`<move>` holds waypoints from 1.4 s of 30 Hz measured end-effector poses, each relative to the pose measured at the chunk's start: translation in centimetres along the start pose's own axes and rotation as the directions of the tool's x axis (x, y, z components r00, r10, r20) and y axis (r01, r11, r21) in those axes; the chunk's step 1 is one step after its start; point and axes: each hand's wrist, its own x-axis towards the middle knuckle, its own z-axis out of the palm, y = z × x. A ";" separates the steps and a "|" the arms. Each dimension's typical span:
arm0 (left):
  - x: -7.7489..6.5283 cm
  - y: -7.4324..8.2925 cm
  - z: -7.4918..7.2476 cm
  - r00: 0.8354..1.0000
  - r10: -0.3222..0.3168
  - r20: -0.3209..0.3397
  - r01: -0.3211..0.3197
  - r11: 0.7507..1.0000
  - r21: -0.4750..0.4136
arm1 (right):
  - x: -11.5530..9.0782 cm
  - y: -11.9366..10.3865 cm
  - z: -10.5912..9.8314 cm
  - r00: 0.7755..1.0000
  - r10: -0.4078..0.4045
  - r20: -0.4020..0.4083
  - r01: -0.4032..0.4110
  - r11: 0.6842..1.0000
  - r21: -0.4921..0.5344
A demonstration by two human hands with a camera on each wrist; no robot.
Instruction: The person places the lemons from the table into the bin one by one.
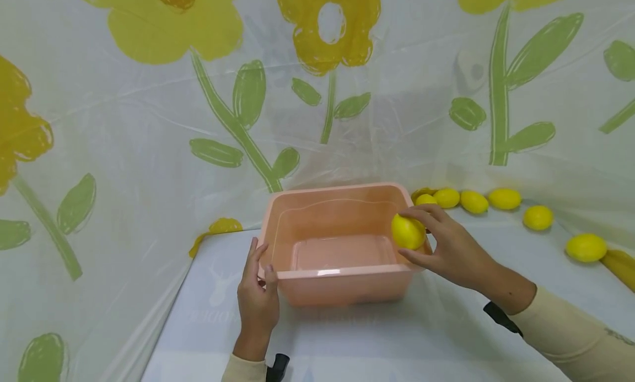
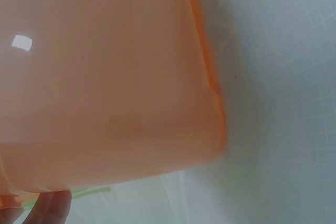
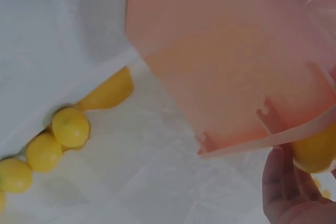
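Note:
A pink plastic tub (image 1: 342,285) stands on the white-covered table, its inner floor visible in the head view. My left hand (image 1: 259,299) grips the tub's left rim near the front corner; in the left wrist view its fingertips (image 2: 52,206) show at the rim beside the tub's outer wall (image 2: 105,87). With thumb and fingers, my right hand (image 1: 448,249) holds a yellow lemon (image 1: 408,231) above the tub's right rim. The right wrist view shows this lemon (image 3: 315,150) partly hidden behind the rim and fingers.
Several lemons (image 1: 473,202) lie in a curved row behind and right of the tub, one lemon (image 1: 586,247) farthest right. A white sheet printed with flowers (image 1: 331,29) hangs behind the table (image 1: 337,354) and along its left side.

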 end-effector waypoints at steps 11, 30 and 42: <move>0.0 -0.2 -0.1 1.000 0.003 -0.014 -0.003 1.000 -0.008 | 1.7 -0.8 1.4 0.996 0.009 0.094 -0.012 1.000 0.027; 0.0 0.0 0.0 1.000 -0.016 0.007 0.016 1.000 0.001 | 4.2 -1.4 3.8 0.979 -0.037 0.200 0.029 0.999 0.046; 0.0 0.0 0.0 1.000 -0.006 0.003 0.006 1.000 0.011 | 5.9 -1.4 5.3 0.960 0.019 0.280 -0.021 1.000 0.007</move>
